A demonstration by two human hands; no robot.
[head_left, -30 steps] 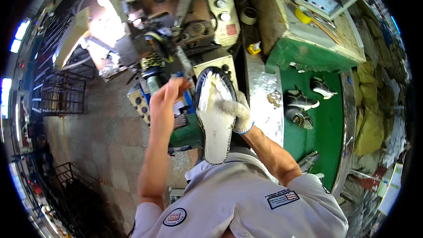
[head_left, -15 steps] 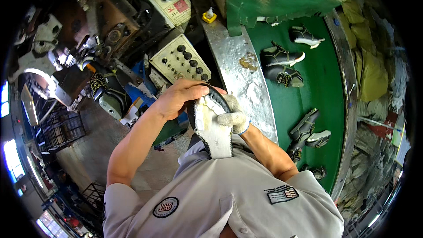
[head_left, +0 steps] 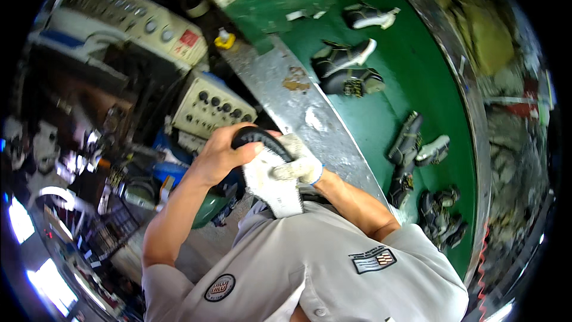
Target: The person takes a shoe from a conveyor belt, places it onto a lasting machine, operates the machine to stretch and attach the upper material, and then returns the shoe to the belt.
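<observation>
Against the front of my grey shirt I hold a black shoe upper (head_left: 266,180) with its white underside turned up and its toe pointing away from me. My bare left hand (head_left: 219,156) grips the toe end from the left, its thumb pressed on the edge of the underside. On the other side my right hand (head_left: 302,162), in a whitish knit glove, is closed round it, thumb lying across the white surface. The fingers beneath the shoe are mostly hidden.
A metal ledge (head_left: 280,92) runs beside a green conveyor bed (head_left: 381,125) with several dark shoes, among them a white-soled shoe (head_left: 351,56). To the left stand a machine's knob panel (head_left: 208,107) and a gauge panel (head_left: 149,21). A yellow-and-white bottle (head_left: 224,39) rests near the ledge.
My view has turned, so the panels and conveyor appear rotated and shifted left. Both hands keep hold of the shoe upper; its toe now leans further left, and my left thumb lies over the white underside.
</observation>
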